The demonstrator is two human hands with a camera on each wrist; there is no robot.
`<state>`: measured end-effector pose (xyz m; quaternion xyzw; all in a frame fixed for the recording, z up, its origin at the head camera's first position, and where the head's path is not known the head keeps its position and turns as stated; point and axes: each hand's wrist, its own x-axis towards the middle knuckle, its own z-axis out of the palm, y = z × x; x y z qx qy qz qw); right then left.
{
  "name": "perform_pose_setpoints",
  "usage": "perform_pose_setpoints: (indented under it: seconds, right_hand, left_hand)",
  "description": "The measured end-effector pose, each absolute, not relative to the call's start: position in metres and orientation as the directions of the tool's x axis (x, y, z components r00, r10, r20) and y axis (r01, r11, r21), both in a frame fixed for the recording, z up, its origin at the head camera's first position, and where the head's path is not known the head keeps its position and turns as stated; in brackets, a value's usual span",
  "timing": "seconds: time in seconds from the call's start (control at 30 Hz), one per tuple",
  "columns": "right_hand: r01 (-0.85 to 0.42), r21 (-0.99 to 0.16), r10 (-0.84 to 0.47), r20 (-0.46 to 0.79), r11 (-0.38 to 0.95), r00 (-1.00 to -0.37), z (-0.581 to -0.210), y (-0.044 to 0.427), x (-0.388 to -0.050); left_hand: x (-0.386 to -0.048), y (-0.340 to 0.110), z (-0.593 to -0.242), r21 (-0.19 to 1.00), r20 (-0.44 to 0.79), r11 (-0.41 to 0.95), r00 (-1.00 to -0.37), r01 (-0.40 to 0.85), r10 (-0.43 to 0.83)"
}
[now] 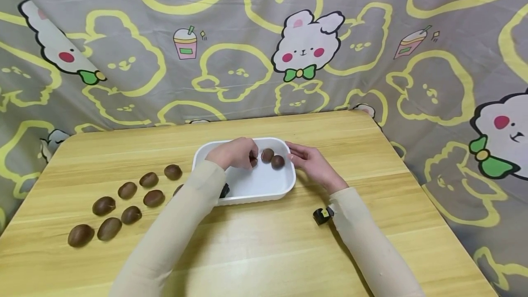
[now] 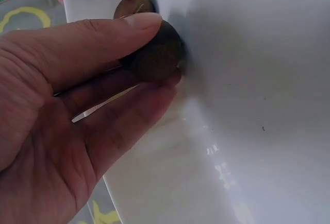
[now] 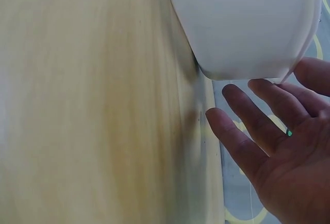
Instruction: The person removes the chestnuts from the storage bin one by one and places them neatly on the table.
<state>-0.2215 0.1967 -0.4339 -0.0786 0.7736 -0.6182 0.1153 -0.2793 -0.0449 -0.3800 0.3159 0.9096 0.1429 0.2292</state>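
Note:
A white rectangular tray [image 1: 260,187] stands on the wooden table. My left hand [image 1: 237,152] reaches down into it. In the left wrist view, that hand's thumb and fingers pinch a round brown chestnut-like nut [image 2: 157,54] close to the tray's wall. Two more brown nuts, a left one [image 1: 267,155] and a right one [image 1: 278,162], lie together in the tray near its far right corner. Outside the tray's right end is my right hand [image 1: 315,166]. Its fingers [image 3: 247,116] are spread and fairly straight, touching the tray's end by the rim.
Several more brown nuts [image 1: 127,190] lie in two slanting rows on the table's left side, one partly behind my left sleeve. Beyond the table [image 1: 264,251] hangs a patterned grey curtain [image 1: 239,26]. A small black device [image 1: 322,216] is at my right wrist.

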Motion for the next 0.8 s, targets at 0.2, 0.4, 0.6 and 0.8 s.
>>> perform_pose_setpoints:
  seconds: [0.2, 0.4, 0.6, 0.8]
  right_hand:
    - [0.014, -0.968, -0.258, -0.081, 0.252, -0.963, -0.432, 0.196, -0.220]
    - [0.012, -0.965, -0.253, -0.082, 0.263, -0.964, -0.431, 0.197, -0.220]
    - [0.015, -0.965, -0.257, -0.084, 0.261, -0.963, -0.430, 0.196, -0.220]
    - [0.014, -0.969, -0.262, -0.080, 0.245, -0.962, -0.430, 0.196, -0.219]
  left_hand:
    - [-0.282, -0.051, -0.375, 0.478, -0.312, 0.734, -0.688, 0.482, 0.655]
    - [-0.282, -0.063, -0.361, 0.541, -0.279, 0.710, -0.701, 0.450, 0.657]
    - [-0.274, -0.077, -0.346, 0.595, -0.227, 0.675, -0.715, 0.436, 0.662]
    - [-0.264, -0.095, -0.343, 0.648, -0.179, 0.639, -0.733, 0.414, 0.656]
